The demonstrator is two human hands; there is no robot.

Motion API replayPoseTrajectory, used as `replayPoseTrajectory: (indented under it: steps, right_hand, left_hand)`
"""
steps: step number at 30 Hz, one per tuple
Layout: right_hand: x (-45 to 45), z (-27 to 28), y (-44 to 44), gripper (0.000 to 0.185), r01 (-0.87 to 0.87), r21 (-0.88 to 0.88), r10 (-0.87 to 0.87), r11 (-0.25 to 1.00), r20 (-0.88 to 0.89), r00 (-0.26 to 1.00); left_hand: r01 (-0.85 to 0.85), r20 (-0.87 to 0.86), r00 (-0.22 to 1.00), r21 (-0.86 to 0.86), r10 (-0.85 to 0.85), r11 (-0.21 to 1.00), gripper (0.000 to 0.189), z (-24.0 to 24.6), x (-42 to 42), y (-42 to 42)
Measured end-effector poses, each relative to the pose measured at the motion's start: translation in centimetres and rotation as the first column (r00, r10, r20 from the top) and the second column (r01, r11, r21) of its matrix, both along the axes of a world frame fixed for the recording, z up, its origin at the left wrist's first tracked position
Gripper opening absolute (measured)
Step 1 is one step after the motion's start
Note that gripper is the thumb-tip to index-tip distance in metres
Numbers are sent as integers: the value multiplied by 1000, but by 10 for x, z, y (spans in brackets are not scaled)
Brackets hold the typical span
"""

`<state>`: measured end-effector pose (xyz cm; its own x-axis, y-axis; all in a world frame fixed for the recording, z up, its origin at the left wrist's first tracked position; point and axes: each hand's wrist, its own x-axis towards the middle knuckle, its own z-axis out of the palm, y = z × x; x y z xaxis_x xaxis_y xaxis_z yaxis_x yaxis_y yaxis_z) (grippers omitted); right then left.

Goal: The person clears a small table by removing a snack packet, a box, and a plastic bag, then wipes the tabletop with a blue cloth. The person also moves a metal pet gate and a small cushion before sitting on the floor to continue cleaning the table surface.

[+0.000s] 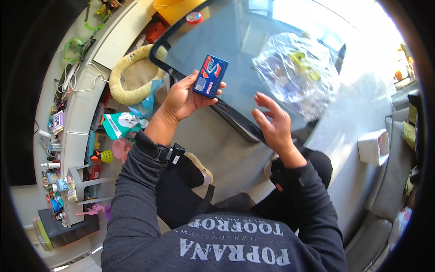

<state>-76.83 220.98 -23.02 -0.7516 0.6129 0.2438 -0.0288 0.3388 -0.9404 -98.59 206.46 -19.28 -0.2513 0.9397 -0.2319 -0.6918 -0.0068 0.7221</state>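
A flat blue gum pack (pixel 211 76) with printed fruit and lettering lies across the fingers of my left hand (pixel 181 95), gripped at its edges near the corner of a dark-rimmed glass table (pixel 224 44). My right hand (pixel 273 124) hovers by the table's front edge, holding nothing, with its thumb and fingers apart. Just beyond it on the glass sits a crumpled clear plastic bag (pixel 299 74) with yellowish and pale contents that I cannot make out. A small round red container (pixel 194 18) rests at the table's far left.
Left of the table is a yellow plush pet bed (pixel 117 85), with a green printed bag (pixel 121 124) beside it. A white cabinet (pixel 80 142) crowded with small items runs along the left. On the right, a white bin (pixel 373 148) stands by a grey sofa (pixel 390 173).
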Motion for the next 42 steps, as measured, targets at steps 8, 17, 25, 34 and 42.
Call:
replayPoseTrajectory:
  steps: [8,17,25,34,42]
  right_hand:
    - [5,9,-5,36,-370,-561,250,741,-281,927]
    - [27,13,11,34,-302,-544,268,783,-144,953]
    - [47,29,13,52,-454,-531,251,715,-412,876]
    - [49,21,25,29,-171,-675,51,718,-194,980]
    - [48,25,22,30,-201,-768,83,608,-190,978]
  left_hand:
    - [-76,85,994,7,76,997,38,-16,108,12]
    - [-243,-276,937,-66,216,968,32,-1,140,15]
    - [122,466,875,50,-131,991,35,-8,147,18]
    - [-114,10,993,-145,117,983,61,10,160,16]
    - [-370,-593,752,-16,289,929,39,15,177,20]
